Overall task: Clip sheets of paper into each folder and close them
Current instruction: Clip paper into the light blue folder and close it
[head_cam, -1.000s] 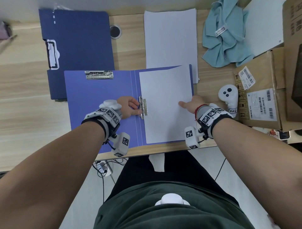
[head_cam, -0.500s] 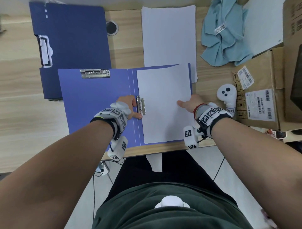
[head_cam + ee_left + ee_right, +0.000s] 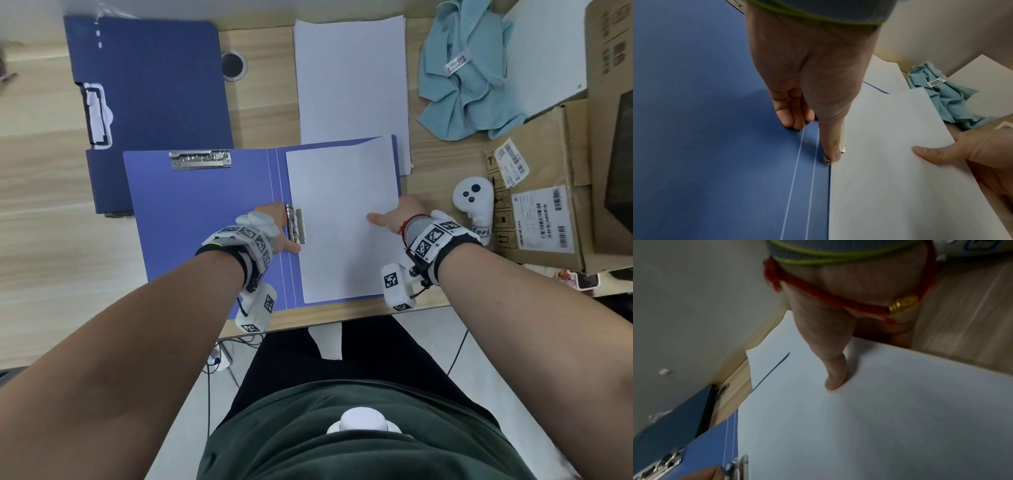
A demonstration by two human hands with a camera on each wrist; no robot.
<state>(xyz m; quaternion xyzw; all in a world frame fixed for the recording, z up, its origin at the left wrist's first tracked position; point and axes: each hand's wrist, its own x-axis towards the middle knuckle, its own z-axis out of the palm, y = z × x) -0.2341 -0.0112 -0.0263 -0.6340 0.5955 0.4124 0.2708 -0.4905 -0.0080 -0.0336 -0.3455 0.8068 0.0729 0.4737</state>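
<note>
An open light-blue folder (image 3: pixel 205 222) lies flat at the table's front edge. A white sheet (image 3: pixel 342 205) covers its right half, with its left edge at the metal side clip (image 3: pixel 295 222) by the spine. My left hand (image 3: pixel 279 236) is at that clip: the thumb (image 3: pixel 830 138) presses along the clip (image 3: pixel 843 142) to its near end, and the other fingers are curled on the folder beside it. My right hand (image 3: pixel 394 216) pinches the sheet's right edge, thumb (image 3: pixel 834 374) on top of the sheet (image 3: pixel 859 426) and fingers hidden beneath.
A stack of blank paper (image 3: pixel 352 78) lies behind the folder and a closed dark-blue folder (image 3: pixel 150 85) at the back left. A second clip (image 3: pixel 200 159) sits on the open folder's left half. On the right are a teal cloth (image 3: pixel 469 75), a white controller (image 3: pixel 474 202) and a cardboard box (image 3: pixel 548 192).
My left hand has shifted slightly toward me along the side clip, so the thumb now rests at its near end. The right hand and the sheet have stayed in place.
</note>
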